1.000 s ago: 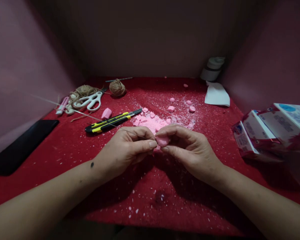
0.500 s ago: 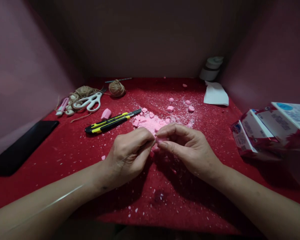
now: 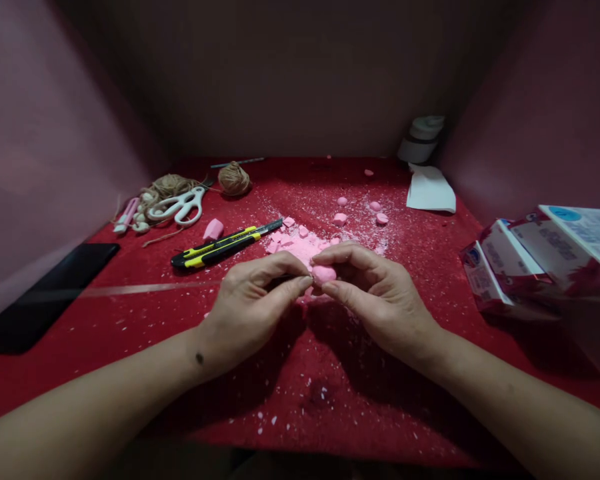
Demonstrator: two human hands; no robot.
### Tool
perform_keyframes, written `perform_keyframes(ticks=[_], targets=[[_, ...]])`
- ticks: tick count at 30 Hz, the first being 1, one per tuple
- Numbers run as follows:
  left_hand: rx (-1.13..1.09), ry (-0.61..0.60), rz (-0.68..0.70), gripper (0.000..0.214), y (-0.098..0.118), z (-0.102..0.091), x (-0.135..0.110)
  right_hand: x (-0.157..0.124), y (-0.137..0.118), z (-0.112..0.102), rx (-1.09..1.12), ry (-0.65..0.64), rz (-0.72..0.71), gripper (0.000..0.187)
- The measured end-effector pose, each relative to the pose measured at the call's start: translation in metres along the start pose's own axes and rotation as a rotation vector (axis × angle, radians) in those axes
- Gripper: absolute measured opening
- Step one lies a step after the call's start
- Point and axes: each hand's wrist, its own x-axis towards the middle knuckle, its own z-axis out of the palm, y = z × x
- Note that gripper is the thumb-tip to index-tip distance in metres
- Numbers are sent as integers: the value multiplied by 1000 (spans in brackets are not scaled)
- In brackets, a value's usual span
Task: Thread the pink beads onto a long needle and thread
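Observation:
A small rounded pink piece point(image 3: 325, 274), which looks like carved soap, is pinched between the thumb and fingers of my right hand point(image 3: 380, 293). Close against its left end, my left hand point(image 3: 260, 293) is closed in a pinch; what lies between those fingertips is too small to make out. A pale, blurred thin streak point(image 3: 145, 289) runs leftward from near my left hand, like a strip or line in motion. Behind both hands lies a heap of pink crumbs and shavings point(image 3: 300, 248). A black and yellow box cutter point(image 3: 225, 247) rests left of the heap.
On the red cloth point(image 3: 170, 407) are a pink chunk point(image 3: 213, 230), white scissors point(image 3: 185, 205), twine point(image 3: 234, 179) and a black flat object point(image 3: 50, 293). Several pink pieces point(image 3: 340, 219) lie beyond. Boxes point(image 3: 545, 257), white paper point(image 3: 431, 189) and a white container point(image 3: 421, 140) stand or lie right.
My left hand has turned so its thumb shows, and the pink piece is more exposed. The pale streak has moved from over my left forearm to left of the hand.

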Motion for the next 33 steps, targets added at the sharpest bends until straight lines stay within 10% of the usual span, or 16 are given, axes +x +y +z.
perform_keyframes(ticks=[10, 23, 33], targets=[[311, -45, 211, 12, 6, -1, 1, 2, 0, -5, -227, -56, -142, 15], [373, -179, 299, 14, 0, -11, 3, 5, -1, -4, 251, -113, 350, 16], [35, -56, -31, 9, 8, -6, 5, 5, -2, -1, 263, -58, 152, 17]])
